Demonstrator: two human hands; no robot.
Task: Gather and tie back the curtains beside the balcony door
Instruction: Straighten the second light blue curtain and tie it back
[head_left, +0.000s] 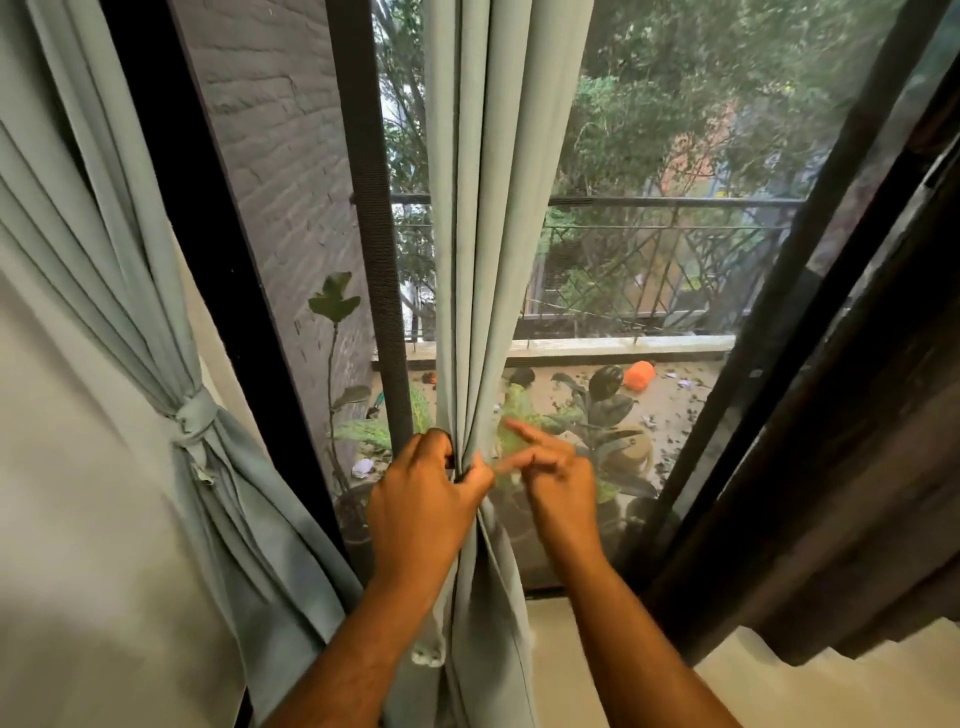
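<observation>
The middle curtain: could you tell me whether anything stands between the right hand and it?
Nothing visible does. The right hand hovers open just right of the curtain, with only air between; the left hand already bunches the folds.

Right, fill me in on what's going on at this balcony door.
A person is tying back the pale green curtains. The left-hand curtain is already bunched and knotted with a fabric tie. The middle curtain hangs in front of the glass; the left hand has its folds gathered in a closed grip, while the right hand is beside it, fingers loose and blurred, holding nothing. This curtain isn't tied yet.
</observation>
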